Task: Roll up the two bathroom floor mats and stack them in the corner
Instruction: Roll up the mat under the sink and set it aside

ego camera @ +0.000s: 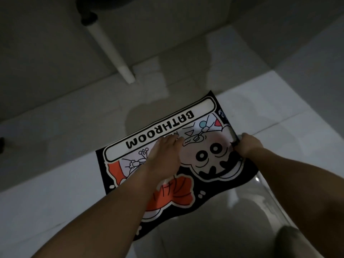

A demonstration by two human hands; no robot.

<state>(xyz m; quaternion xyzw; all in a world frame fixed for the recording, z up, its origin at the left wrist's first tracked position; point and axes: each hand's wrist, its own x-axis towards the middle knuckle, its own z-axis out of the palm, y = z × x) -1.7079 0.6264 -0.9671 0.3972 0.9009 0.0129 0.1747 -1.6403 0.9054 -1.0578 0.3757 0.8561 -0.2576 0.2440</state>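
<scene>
We look down at a dim bathroom floor (55, 183) made of big pale tiles. One mat (195, 175) lies on the floor in the middle of the view. It is black around the edges, with a cartoon face, an orange bow and a white strip that says BATHROOM. The word is upside down to us. We see only this one mat.

Our left hand (165, 155) lies flat on the middle of the mat, palm down. Its fingers (177, 141) are stretched out and close together, and they press on the mat just below the white strip. They are not wrapped around anything.

Our right hand (247, 146) is at the right edge of the mat. Its fingers (237, 144) are closed on that edge, and the edge curls up a little where they pinch it. The rest of the mat looks flat, but the near edge is wavy.

A white pipe (111, 49) comes down at a slant to the floor, well behind the mat. A gray wall (37, 62) stands behind the pipe. There is a dark round thing (89, 17) at the top of the pipe, but we cannot tell what it is.
</scene>
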